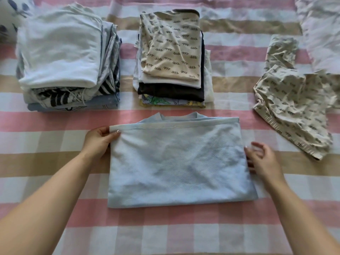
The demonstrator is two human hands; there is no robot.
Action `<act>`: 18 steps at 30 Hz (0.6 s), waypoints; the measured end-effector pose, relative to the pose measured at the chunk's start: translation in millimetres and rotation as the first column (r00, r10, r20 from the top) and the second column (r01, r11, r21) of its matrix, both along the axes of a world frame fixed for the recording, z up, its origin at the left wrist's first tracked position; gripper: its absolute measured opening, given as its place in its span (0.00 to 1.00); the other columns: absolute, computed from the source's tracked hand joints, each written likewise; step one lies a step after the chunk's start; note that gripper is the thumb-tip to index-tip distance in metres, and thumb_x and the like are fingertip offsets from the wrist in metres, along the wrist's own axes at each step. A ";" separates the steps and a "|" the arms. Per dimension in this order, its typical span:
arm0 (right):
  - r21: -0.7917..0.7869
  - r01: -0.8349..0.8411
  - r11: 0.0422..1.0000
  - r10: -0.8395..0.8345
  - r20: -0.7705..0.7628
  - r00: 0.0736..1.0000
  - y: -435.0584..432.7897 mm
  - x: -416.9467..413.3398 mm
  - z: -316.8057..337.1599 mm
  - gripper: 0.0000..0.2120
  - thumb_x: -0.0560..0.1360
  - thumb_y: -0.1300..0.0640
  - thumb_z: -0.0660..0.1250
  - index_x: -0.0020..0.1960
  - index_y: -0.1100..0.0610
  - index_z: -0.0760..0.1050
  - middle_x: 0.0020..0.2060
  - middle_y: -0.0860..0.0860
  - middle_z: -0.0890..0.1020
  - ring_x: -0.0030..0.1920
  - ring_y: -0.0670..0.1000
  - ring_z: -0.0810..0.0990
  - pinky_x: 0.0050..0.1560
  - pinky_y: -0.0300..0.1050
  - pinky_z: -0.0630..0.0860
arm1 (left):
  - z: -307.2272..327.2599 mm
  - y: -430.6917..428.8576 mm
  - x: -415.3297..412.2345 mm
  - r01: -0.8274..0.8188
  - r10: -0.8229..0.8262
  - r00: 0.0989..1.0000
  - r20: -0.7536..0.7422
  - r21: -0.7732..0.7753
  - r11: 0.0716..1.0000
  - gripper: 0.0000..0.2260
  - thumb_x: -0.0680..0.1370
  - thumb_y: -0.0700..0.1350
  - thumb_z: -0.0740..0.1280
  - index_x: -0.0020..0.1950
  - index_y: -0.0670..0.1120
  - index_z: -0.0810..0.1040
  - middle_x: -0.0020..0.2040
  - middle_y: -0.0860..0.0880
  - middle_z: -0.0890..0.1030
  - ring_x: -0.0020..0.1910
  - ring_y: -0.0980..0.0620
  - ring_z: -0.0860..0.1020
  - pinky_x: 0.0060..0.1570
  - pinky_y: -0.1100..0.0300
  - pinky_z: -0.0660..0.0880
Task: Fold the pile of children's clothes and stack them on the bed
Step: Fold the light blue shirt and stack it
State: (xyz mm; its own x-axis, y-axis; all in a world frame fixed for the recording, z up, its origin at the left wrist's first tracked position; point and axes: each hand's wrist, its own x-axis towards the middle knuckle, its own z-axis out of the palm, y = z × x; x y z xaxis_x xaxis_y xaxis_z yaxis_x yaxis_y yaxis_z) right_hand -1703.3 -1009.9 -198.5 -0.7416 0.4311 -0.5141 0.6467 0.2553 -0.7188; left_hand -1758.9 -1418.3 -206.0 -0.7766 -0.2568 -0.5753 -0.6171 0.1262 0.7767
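- My left hand (100, 139) pinches the far left corner of the folded pale blue shirt (174, 162), thumb on top.
- My right hand (261, 159) is loosely spread at the shirt's right edge and grips nothing; motion blur hides whether it touches.
- The shirt lies flat on the checked bedspread (55, 190).
- Beyond it, the left stack (62, 57) has a white top and the middle stack (171, 57) a beige print top.
- A crumpled printed garment (294, 107) lies unfolded to the right.
- The white cloth (322, 34) in the far right corner is cut off by the frame.

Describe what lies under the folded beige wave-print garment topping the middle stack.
A white folded layer, a black garment, then a colourful printed garment. Only their near edges show; the rest is covered.
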 end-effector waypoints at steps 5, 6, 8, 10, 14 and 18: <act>0.201 0.073 0.977 -0.077 0.010 0.997 -20.9 88.9 2.6 0.12 0.73 0.56 0.70 0.54 0.58 0.74 0.40 0.53 0.79 0.45 0.56 0.78 0.44 0.46 0.69 | 10.8 59.4 33.2 -0.086 -0.198 0.908 -0.368 -0.628 0.773 0.09 0.74 0.37 0.65 0.54 0.39 0.76 0.51 0.43 0.77 0.53 0.45 0.73 0.56 0.53 0.67; 0.176 0.118 0.977 -0.122 0.010 0.992 -24.5 96.6 3.0 0.11 0.73 0.56 0.70 0.53 0.58 0.74 0.41 0.54 0.80 0.45 0.56 0.79 0.45 0.46 0.70 | 15.6 80.8 41.2 -0.039 -0.320 0.854 -0.410 -0.664 0.746 0.10 0.73 0.37 0.65 0.53 0.38 0.77 0.51 0.42 0.77 0.53 0.45 0.72 0.56 0.56 0.65; 0.127 0.212 0.969 -0.214 0.005 0.977 -29.5 102.8 3.4 0.09 0.72 0.56 0.70 0.51 0.58 0.75 0.43 0.55 0.80 0.45 0.55 0.78 0.46 0.46 0.70 | 19.9 125.2 49.6 0.099 -0.490 0.761 -0.426 -0.669 0.736 0.09 0.71 0.37 0.65 0.50 0.38 0.78 0.49 0.42 0.78 0.51 0.45 0.73 0.55 0.60 0.66; 0.101 0.273 0.957 -0.274 0.001 0.962 -34.1 101.2 3.1 0.09 0.72 0.57 0.71 0.50 0.57 0.76 0.43 0.54 0.80 0.44 0.54 0.77 0.45 0.45 0.70 | 20.5 168.2 46.6 0.244 -0.567 0.724 -0.393 -0.623 0.743 0.06 0.72 0.35 0.67 0.48 0.39 0.79 0.47 0.42 0.78 0.47 0.43 0.76 0.50 0.56 0.71; 0.069 0.344 0.936 -0.345 0.012 0.938 -31.9 98.4 4.0 0.08 0.71 0.58 0.72 0.48 0.56 0.77 0.41 0.52 0.80 0.43 0.52 0.78 0.45 0.45 0.71 | 17.0 245.6 25.1 0.425 -0.621 0.734 -0.276 -0.527 0.736 0.06 0.74 0.37 0.66 0.49 0.40 0.79 0.48 0.44 0.77 0.46 0.44 0.77 0.43 0.51 0.74; 0.060 0.340 0.939 -0.342 0.021 0.940 -30.3 99.2 7.9 0.08 0.69 0.56 0.73 0.43 0.49 0.75 0.37 0.46 0.80 0.38 0.43 0.77 0.40 0.41 0.69 | 5.5 292.1 5.9 0.473 -0.675 0.725 -0.134 -0.615 0.631 0.09 0.76 0.46 0.65 0.52 0.42 0.76 0.52 0.45 0.75 0.54 0.45 0.73 0.46 0.52 0.71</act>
State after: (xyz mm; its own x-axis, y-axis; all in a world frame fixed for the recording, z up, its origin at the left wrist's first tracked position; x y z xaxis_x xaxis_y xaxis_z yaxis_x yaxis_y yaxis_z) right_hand -1604.1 -1040.3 -190.6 -0.5296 0.6834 -0.5025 0.7233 0.0544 -0.6884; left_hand -1753.1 -1126.2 -200.4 -0.9724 0.1425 -0.1848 0.0005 0.7933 0.6088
